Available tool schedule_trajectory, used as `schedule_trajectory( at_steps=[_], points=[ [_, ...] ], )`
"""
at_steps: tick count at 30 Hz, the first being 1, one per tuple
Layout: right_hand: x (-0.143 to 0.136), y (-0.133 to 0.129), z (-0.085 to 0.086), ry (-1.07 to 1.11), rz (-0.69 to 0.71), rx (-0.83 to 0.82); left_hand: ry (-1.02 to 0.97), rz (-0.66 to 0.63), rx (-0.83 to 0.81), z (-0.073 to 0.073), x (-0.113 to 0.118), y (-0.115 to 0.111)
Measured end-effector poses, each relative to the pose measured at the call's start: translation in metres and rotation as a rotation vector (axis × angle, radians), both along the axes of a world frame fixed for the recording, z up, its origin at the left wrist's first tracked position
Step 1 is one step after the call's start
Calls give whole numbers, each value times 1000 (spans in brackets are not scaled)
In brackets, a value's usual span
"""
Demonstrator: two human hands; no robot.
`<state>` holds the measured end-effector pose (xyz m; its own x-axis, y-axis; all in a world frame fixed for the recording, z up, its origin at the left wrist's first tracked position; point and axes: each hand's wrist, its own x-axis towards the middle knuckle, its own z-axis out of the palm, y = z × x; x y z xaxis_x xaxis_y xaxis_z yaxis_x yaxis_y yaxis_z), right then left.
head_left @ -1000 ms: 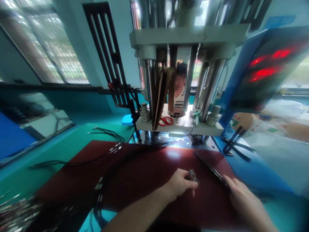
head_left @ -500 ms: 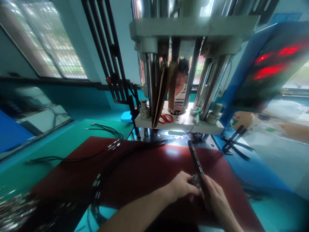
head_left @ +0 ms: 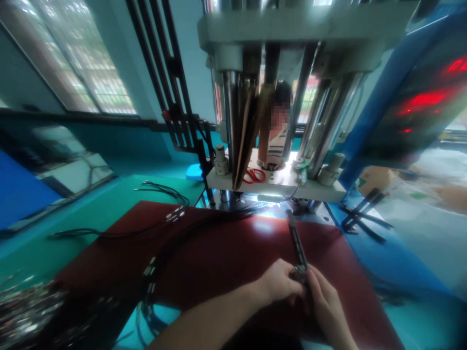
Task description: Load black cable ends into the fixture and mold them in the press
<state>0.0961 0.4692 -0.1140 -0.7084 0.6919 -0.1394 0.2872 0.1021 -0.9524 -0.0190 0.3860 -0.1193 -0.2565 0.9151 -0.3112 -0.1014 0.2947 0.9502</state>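
Both hands meeting at the near end of a black slotted strip, fitting in a small metal connector.

Left hand (head_left: 279, 284) is pinching the connector (head_left: 299, 275) against the strip (head_left: 297, 245), which right hand (head_left: 324, 304) is gripping; many cables (head_left: 153, 277) are lying unprocessed on the left of the red mat (head_left: 226, 257).

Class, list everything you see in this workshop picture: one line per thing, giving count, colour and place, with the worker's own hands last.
mat: one, dark red, on the green bench.
slotted bar: one, black, on the mat, near end between both hands.
small metal part: one, silvery, between the hands.
cables: several, black, across the mat's left side.
scissors: one pair, red handles, on the press plate.
press: one, grey with steel columns, behind the mat.
person: one, striped top, behind the press.
left hand: pinching the part.
right hand: gripping the bar.
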Motion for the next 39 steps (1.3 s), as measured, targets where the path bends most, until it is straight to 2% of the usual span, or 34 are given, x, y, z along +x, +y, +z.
schedule_trajectory(
  at_steps=[5, 10, 13, 16, 20, 23, 26, 34, 39],
  points=[
    [1, 0, -5, 39, -29, -72, 89, 1, 107, 8, -4, -5],
    [3, -5, -5, 99, -110, -184, 35, 62, -45, 20, -15, -7],
    [2, -10, 2, 130, -131, -173, 63, 29, 31, 15, -13, -4],
    [1, -12, 7, 142, -140, -157, 44, 66, 57, 7, -8, 0],
    [2, -6, -2, 108, -113, -163, 4, 109, 67, 3, -4, 3],
    [2, -2, -11, 79, -79, -103, 73, 149, 94, 2, -3, 5],
    [2, -1, -11, 61, -53, -59, 159, 160, 115, 2, -3, 5],
    [3, -13, 9, 162, -183, -187, 28, 121, 140, 7, -16, -1],
    [3, -12, 8, 148, -178, -218, 108, 157, 85, 5, -17, 3]
  ],
)
